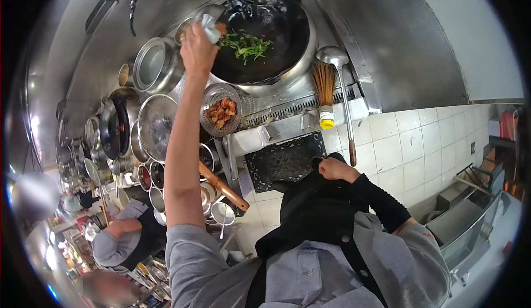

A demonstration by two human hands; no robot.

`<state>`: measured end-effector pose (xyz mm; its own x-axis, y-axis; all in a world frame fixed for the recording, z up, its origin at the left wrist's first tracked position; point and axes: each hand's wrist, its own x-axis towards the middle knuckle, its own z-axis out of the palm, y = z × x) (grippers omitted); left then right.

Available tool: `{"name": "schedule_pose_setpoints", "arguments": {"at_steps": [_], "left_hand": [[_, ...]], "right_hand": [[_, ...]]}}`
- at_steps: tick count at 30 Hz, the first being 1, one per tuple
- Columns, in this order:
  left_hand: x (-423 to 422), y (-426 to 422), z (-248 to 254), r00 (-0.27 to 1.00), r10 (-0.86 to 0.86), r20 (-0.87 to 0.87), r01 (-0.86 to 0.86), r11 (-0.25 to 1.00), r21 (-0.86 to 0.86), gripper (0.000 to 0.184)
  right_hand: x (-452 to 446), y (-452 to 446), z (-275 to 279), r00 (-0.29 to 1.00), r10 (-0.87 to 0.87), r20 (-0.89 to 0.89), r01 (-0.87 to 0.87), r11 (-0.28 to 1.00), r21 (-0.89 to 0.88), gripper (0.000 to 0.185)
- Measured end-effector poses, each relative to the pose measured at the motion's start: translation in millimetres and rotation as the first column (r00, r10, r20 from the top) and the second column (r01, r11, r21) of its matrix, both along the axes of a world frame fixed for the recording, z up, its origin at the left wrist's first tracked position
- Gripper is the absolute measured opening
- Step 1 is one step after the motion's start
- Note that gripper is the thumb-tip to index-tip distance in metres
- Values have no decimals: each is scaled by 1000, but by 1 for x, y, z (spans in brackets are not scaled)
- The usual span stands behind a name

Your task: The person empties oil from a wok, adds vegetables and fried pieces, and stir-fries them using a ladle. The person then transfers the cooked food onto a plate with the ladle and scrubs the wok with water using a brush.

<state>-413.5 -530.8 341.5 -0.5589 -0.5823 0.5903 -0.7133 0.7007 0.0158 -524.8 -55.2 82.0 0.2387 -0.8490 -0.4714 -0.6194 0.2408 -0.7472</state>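
1. Writing: a small red mark (426, 234) on the person's grey right sleeve (412, 244) is too small to read. The white-and-yellow end of the brown bristle brush (323, 84) shows no lettering that can be made out.
2. Left hand (197, 50): fingers curled closed on a crumpled white cloth (211, 28). The fingertips are hidden.
3. Cloth location: at the left rim of the large round black wok (290, 26). Its visible long axis slants from upper left to lower right. Whether the fingers also grip metal through it cannot be told.
4. Wok: mouth facing up; chopped leafy greens (246, 46) lie inside. Orange-red food (222, 29) beside the cloth is partly covered.
5. Right hand (337, 169): fingers bent inward at the black apron (304, 203). Whether they grip its fabric cannot be told.
6. Round perforated metal strainer (220, 90): below the wok, holding reddish-brown pieces (221, 112); handle directed toward the person.
7. Long steel ladle (333, 56): bowl near the wok, wooden-ended handle pointing toward the person.
8. Thick brown wooden handle (225, 189): slanting down to the right, its upper end hidden by the left forearm.
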Motion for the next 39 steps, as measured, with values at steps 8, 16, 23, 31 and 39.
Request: {"name": "schedule_pose_setpoints", "arguments": {"at_steps": [8,16,23,31,39], "left_hand": [[4,17,-72,970,76,232,-124,971,203,56],[13,20,-38,997,4,-82,-1,1000,25,36],[148,70,36,658,416,-627,-96,873,479,32],[351,217,29,-192,740,-645,326,668,669,19],[532,396,-8,-567,485,-666,11,813,583,27]], "right_hand": [[-11,28,24,976,40,-216,-1,985,173,23],[10,-13,47,955,253,-152,-208,942,265,28],[83,-67,-39,884,413,221,-445,888,120,22],[186,-152,-34,487,-609,626,31,728,685,23],[235,-203,-72,241,-713,659,-32,672,740,31]]}}
